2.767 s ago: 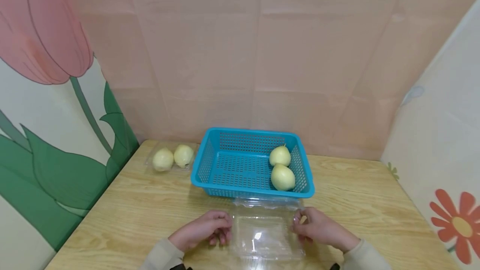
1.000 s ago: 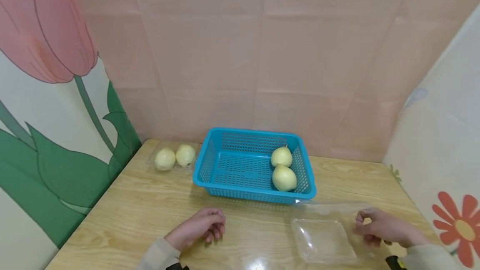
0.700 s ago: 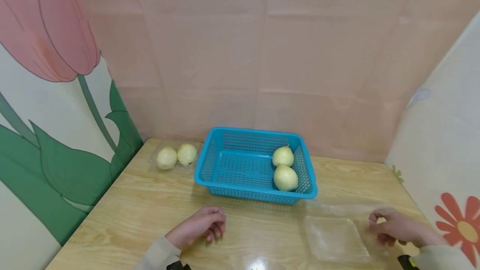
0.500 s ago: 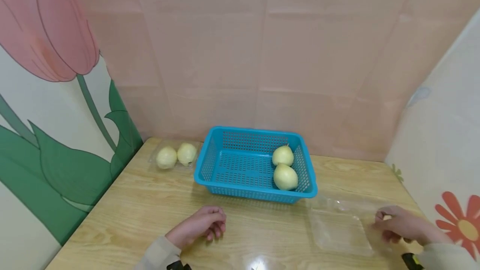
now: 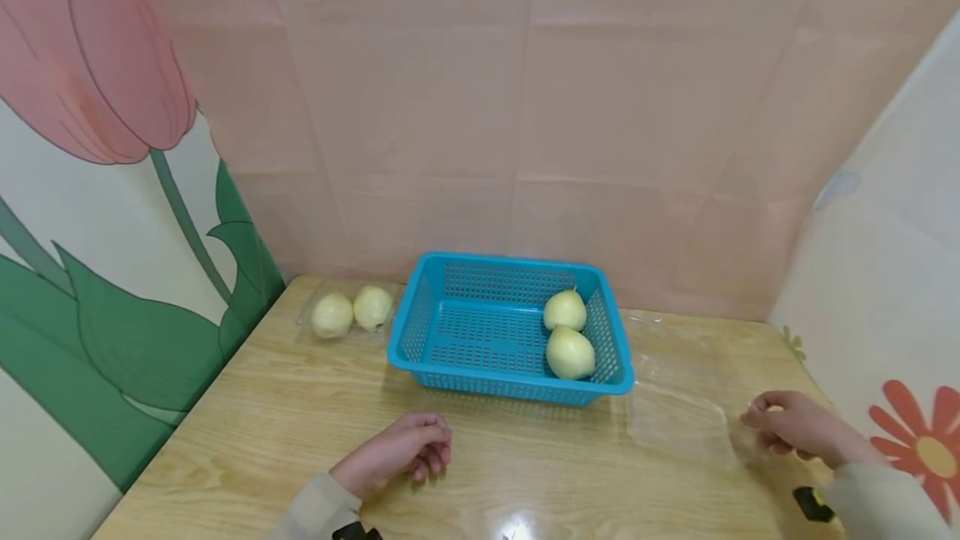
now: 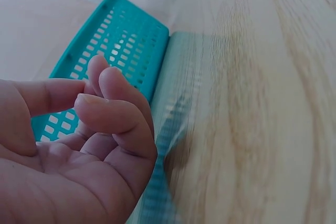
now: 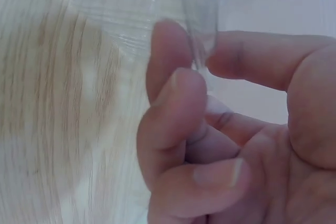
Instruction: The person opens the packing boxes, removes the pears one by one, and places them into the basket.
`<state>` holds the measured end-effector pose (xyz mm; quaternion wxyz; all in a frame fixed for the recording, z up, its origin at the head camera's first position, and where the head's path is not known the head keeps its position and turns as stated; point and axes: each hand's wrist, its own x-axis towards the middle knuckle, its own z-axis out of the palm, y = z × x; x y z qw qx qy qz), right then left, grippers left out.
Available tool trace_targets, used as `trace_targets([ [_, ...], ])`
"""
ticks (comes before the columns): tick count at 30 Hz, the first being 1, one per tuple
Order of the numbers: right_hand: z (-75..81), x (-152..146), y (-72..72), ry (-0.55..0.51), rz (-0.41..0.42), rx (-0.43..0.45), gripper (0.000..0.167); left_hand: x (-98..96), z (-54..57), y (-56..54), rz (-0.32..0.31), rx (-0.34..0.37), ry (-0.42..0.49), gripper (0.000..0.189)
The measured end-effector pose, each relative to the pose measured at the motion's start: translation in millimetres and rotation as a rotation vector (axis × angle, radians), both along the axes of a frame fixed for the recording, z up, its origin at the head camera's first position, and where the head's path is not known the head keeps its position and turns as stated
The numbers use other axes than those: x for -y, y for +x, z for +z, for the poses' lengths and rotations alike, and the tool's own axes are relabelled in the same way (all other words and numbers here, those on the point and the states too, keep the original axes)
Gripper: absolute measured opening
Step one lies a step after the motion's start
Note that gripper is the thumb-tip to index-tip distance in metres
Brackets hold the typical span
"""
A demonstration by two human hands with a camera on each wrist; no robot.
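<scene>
My right hand (image 5: 798,426) pinches the right edge of a clear plastic container (image 5: 678,415), which lies to the right of the basket. In the right wrist view the container's thin wall (image 7: 202,14) runs between the thumb and a fingertip, the other fingers curling below. My left hand (image 5: 401,452) rests near the table's front with loosely bent fingers and nothing in them. A blue perforated basket (image 5: 510,383) stands beyond both hands. Two pale yellow pears, one behind (image 5: 565,311) and one in front (image 5: 570,353), sit along its right side.
At the back left, a second clear plastic container (image 5: 306,322) holds two more pears, a left one (image 5: 332,315) and a right one (image 5: 372,307). A wooden table (image 5: 240,423) carries everything. A pink cloth (image 5: 480,107) hangs behind it, and printed cloths flank both sides.
The clear container has moved from in front of the basket to its right side, then farther back, with my right hand holding it. My left hand has stayed almost in place, no longer beside the container.
</scene>
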<state>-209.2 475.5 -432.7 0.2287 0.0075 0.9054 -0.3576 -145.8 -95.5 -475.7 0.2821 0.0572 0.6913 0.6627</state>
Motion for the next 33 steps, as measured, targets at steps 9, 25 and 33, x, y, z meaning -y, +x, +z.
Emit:
trace_targets([
  [9, -1.4, 4, -20.7, -0.008, -0.019, -0.044, 0.034, 1.2, -1.9, -1.5, 0.005, -0.014, 0.009, 0.018],
  [25, -4.4, 6, -39.2, 0.058, -0.081, -0.095, 0.060, 13.3, 2.5, -6.5, 0.054, -0.028, -0.002, 0.019],
  [33, -2.9, 3, -41.8, 0.067, -0.106, -0.045, 0.082, 32.3, 7.2, -16.9, 0.068, -0.062, -0.037, 0.026],
])
